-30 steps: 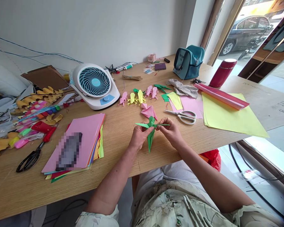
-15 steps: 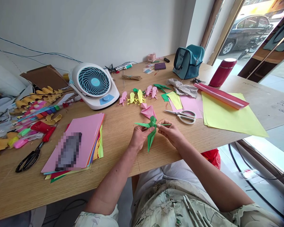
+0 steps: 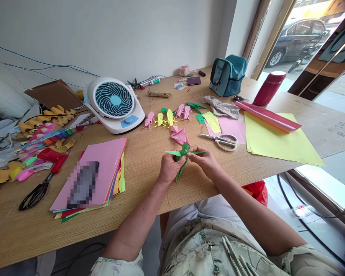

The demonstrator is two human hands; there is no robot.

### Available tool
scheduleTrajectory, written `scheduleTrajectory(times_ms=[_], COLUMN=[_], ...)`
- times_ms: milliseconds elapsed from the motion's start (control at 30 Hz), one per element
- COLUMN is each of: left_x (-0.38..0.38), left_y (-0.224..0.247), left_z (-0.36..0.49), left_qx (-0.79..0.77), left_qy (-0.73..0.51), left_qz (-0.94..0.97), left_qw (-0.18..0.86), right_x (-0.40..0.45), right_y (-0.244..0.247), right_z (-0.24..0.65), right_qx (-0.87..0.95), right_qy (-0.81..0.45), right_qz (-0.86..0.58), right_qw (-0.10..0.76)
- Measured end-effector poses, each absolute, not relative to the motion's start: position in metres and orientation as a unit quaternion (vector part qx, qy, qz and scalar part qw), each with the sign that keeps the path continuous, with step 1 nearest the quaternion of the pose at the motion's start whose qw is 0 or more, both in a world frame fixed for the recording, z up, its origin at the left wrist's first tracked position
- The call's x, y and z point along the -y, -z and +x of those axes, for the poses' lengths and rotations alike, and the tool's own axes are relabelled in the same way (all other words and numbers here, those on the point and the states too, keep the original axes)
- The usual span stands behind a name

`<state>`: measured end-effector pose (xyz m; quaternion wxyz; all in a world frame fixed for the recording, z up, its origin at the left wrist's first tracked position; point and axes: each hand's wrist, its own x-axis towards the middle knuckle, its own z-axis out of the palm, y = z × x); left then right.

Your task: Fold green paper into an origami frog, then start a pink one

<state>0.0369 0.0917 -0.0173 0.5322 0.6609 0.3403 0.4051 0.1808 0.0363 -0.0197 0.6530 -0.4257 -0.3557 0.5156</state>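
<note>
Between my two hands is a green folded paper figure (image 3: 185, 148) with long narrow points sticking out left, right and downward. My left hand (image 3: 170, 167) pinches its left side, thumb at the middle. On the opposite side, my right hand (image 3: 204, 160) grips it with thumb and fingers close to the centre. Just behind it lies a pink folded paper piece (image 3: 180, 135). Farther back stands a row of small folded paper figures, among them a yellow one (image 3: 170, 118) and a pink one (image 3: 149, 119). Scissors with white handles (image 3: 226, 142) rest to the right.
A white fan (image 3: 115, 103) stands at the back left. Nearer lies a stack of coloured paper (image 3: 109, 153), with black-handled shears (image 3: 36, 194) beside it. To the right are yellow sheets (image 3: 278, 147), a red flask (image 3: 269, 89) and a teal bag (image 3: 228, 76).
The green figure has tilted in my hands; its lower point looks narrower and swings slightly left. My right fingers have shifted a little left, towards its centre.
</note>
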Motion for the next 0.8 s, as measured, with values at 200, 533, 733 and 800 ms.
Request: scheduleTrajectory(times_ms=[200, 533, 733, 800], left_x=[-0.093, -0.092, -0.094, -0.095], left_y=[0.016, 0.011, 0.007, 0.006], left_z=[0.034, 0.041, 0.037, 0.037], left_qx=[-0.296, -0.293, -0.304, -0.304], left_qy=[-0.394, -0.421, -0.398, -0.398], left_qz=[0.676, 0.533, 0.522, 0.522], left_qw=[0.548, 0.673, 0.691, 0.690], right_x=[-0.034, -0.037, -0.037, -0.037], right_y=[0.020, 0.022, 0.024, 0.023], right_z=[0.181, 0.181, 0.184, 0.183], right_qx=[0.367, 0.359, 0.343, 0.343], right_qy=[-0.512, -0.507, -0.499, -0.504], right_qz=[-0.408, -0.382, -0.386, -0.383], right_qw=[0.661, 0.684, 0.696, 0.694])
